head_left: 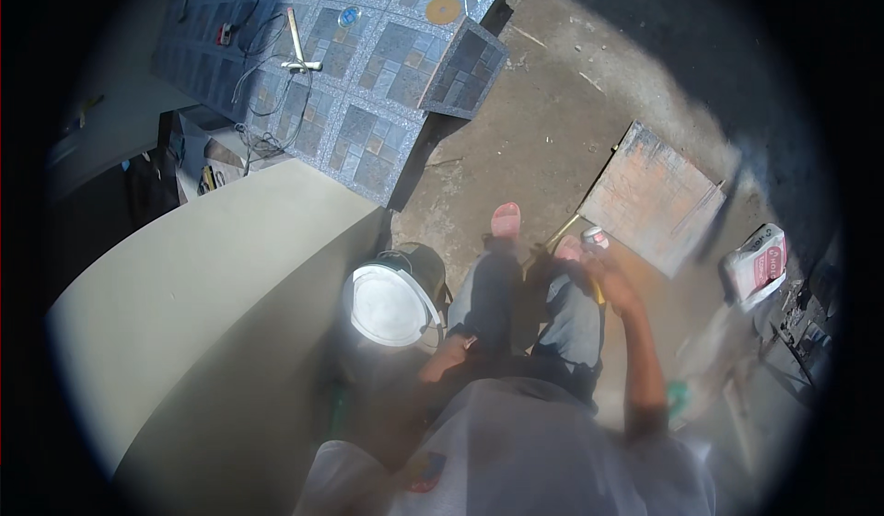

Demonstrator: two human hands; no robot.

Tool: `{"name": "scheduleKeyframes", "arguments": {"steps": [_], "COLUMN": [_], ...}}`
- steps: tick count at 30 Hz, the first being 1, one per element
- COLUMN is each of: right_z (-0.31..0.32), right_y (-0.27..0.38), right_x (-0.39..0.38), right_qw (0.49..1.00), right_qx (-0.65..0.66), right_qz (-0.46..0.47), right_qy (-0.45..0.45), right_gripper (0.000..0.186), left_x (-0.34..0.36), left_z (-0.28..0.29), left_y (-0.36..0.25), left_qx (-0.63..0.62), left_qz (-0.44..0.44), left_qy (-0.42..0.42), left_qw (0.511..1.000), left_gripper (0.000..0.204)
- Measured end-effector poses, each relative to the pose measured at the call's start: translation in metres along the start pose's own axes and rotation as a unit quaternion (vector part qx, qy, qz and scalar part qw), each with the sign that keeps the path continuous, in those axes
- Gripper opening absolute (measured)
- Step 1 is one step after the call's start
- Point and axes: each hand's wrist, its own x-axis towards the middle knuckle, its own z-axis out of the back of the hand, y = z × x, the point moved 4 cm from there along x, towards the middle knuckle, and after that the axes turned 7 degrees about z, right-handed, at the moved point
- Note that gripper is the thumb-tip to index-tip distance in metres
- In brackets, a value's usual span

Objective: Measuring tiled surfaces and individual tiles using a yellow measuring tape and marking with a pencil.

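Note:
My right hand [611,278] is closed around a small white and reddish can [595,237], held out past my right knee. Between that hand and the knee shows a narrow yellow thing [599,291], too small to name. By my left thigh rests my left hand [446,358], its fingers curled in; a tiny pale bit shows at the fingertips, and I cannot make out what it is. Close to the left hand stands a dark bucket [425,267] with a round white lid or pail [390,306] at its top.
A tile-patterned table [368,65] at the far left bears a hammer-like tool [296,46], cables [267,102] and a tan disc [443,10]. A worn square board [654,201] is ahead right, a white and red bag [760,266] beyond. A pale curved panel [239,240] borders my left.

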Motion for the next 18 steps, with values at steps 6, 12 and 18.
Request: {"name": "scheduleKeyframes", "arguments": {"steps": [6, 12, 18], "right_z": [-0.057, -0.077, -0.075], "right_y": [0.021, 0.028, 0.009], "right_x": [0.054, 0.136, 0.21], "right_qw": [0.987, 0.99, 0.967], "right_qx": [0.148, 0.095, 0.214], "right_qz": [-0.012, 0.084, 0.132], "right_qy": [0.058, 0.064, 0.034], "right_gripper": [0.051, 0.048, 0.04], "left_x": [-0.003, 0.052, 0.224], "left_z": [0.023, 0.065, 0.178], "left_y": [0.002, 0.048, 0.117], "left_qx": [-0.074, -0.444, -0.687], "left_qz": [0.034, 0.117, -0.116], "left_qy": [0.055, 0.027, -0.267], "left_qw": [0.995, 0.888, 0.665], "left_gripper": [0.029, 0.026, 0.038]}}
